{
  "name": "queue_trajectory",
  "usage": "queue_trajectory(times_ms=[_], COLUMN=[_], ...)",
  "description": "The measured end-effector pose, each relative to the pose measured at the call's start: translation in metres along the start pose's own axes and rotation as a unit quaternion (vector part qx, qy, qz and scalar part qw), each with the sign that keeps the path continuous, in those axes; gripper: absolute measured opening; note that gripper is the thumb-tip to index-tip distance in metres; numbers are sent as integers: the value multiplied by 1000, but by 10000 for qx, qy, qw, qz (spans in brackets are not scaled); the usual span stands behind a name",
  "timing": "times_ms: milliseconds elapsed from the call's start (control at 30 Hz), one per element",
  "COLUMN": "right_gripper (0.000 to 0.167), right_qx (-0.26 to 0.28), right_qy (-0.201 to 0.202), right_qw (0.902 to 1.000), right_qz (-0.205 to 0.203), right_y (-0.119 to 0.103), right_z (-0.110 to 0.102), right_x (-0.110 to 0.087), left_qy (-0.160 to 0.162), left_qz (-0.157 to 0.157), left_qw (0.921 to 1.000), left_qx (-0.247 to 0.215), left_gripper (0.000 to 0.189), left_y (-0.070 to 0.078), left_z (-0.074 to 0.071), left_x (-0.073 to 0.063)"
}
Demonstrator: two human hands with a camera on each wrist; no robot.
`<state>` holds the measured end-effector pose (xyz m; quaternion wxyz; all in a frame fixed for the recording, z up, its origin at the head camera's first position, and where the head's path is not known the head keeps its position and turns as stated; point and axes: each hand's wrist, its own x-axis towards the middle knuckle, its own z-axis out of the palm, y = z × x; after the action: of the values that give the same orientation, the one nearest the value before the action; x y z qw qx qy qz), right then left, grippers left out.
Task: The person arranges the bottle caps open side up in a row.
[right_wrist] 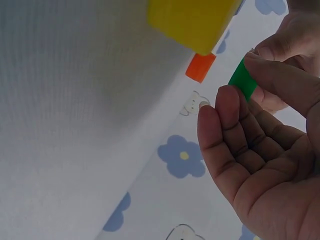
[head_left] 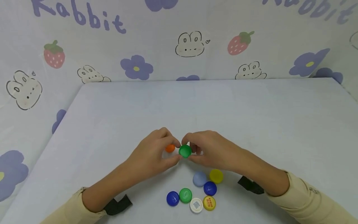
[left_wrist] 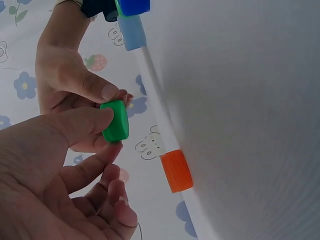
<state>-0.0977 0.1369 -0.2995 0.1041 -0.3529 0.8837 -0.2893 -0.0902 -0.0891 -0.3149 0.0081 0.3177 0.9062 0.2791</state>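
A green bottle cap [head_left: 185,151] is held between both hands at the middle of the table, its hollow side showing in the head view. My left hand [head_left: 156,153] pinches it from the left; in the left wrist view the thumb lies on its side and the index fingertip is under its edge. From the right, my right hand [head_left: 212,148] grips the same cap [right_wrist: 243,80] between thumb and fingers. Both wrist views show the cap raised off the table. An orange cap [head_left: 170,148] stands on the table beyond the left hand, partly hidden by its fingers.
Nearer the body lie a light blue cap [head_left: 199,179], a plain yellow cap [head_left: 216,176], two dark blue caps, another green cap [head_left: 185,195], a white cap [head_left: 196,205] and a yellow cap with red print [head_left: 209,203]. A patterned cloth [head_left: 156,40] hangs behind the white table [head_left: 195,102].
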Motion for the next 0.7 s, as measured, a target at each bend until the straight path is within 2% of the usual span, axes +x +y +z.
queue_trajectory(times_ms=[400, 567, 700], right_gripper=[22, 21, 20], right_qx=[-75, -240, -356], right_qy=[-351, -299, -358], right_qw=[9993, 9993, 9987], right_qz=[93, -15, -15], right_y=[2, 3, 3], right_z=[7, 6, 5], right_x=[6, 11, 15], left_qy=[-223, -253, -409], left_qz=[182, 296, 286], left_qw=[9985, 9965, 9948], left_qx=[466, 735, 883], left_gripper=[23, 24, 23], left_y=[-3, -3, -3], left_z=[3, 0, -2], left_x=[0, 5, 10])
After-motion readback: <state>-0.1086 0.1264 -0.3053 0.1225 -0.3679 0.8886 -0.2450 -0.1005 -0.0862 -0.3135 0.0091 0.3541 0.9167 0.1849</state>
